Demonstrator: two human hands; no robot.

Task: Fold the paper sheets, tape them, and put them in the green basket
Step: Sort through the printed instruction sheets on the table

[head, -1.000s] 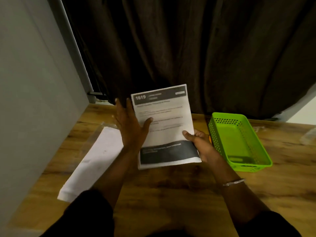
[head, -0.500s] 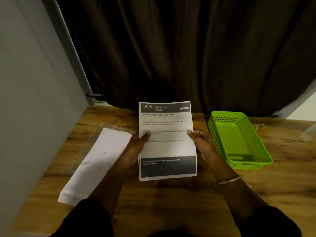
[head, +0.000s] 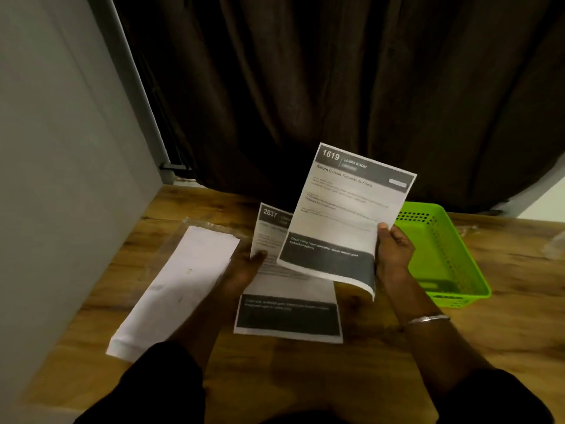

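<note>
A printed sheet in each hand over the brown wooden bench (head: 519, 316).
The right hand (head: 393, 255) pinches the white, black-banded paper sheet headed 1619 (head: 345, 215) at centre frame with curled fingers; the left hand (head: 243, 269) grips the matching sheet headed 2637 (head: 287, 287) just below. The perforated green plastic basket (head: 443, 240) stands at right.

Left wall: plain grey painted wall (head: 61, 148), flat, reaching down to the table edge.
Back: heavy dark brown pleated curtain (head: 305, 87), hanging to table level.
Frame: slim grey metal upright strip (head: 134, 96) between wall and curtain.
Table: brown wood-grain tabletop (head: 504, 347).
Light: dim, warm.
</note>
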